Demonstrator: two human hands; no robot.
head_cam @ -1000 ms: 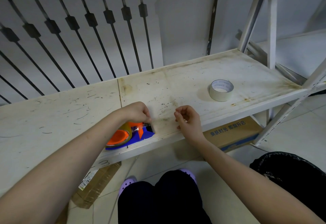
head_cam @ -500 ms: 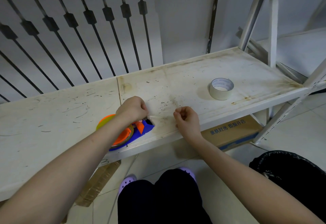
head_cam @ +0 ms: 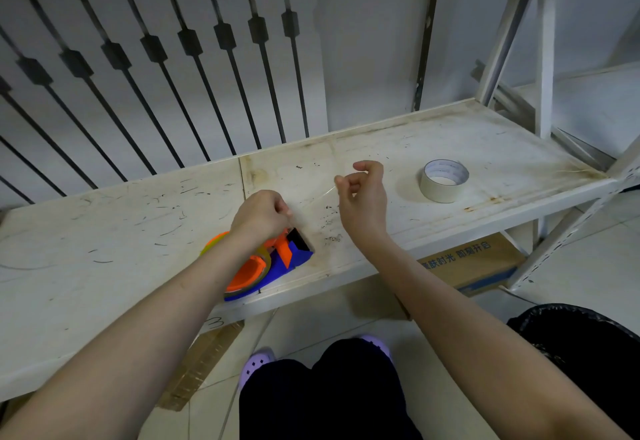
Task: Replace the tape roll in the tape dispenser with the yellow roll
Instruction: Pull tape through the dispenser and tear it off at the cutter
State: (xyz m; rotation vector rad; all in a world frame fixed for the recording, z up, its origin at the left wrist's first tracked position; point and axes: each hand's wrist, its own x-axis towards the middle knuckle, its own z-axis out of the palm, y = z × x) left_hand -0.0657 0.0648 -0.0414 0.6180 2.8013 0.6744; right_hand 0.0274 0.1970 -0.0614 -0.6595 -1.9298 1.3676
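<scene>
Two hands (head_cam: 263, 214) (head_cam: 363, 194), two tape rolls (head_cam: 444, 180) (head_cam: 266, 263), one dispenser (head_cam: 294, 252).

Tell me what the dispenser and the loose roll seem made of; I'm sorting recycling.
Dispenser: looks like plastic, solid blue and orange, smooth moulded shapes. Loose roll: probably paper masking tape, matte cream sides, on a pale printed core, likely cardboard.

White metal shelf (head_cam: 121, 239), scuffed and stained.
Bears: blue-orange tape dispenser (head_cam: 277, 259) at front edge; pale tape roll (head_cam: 444, 180) well right.
</scene>
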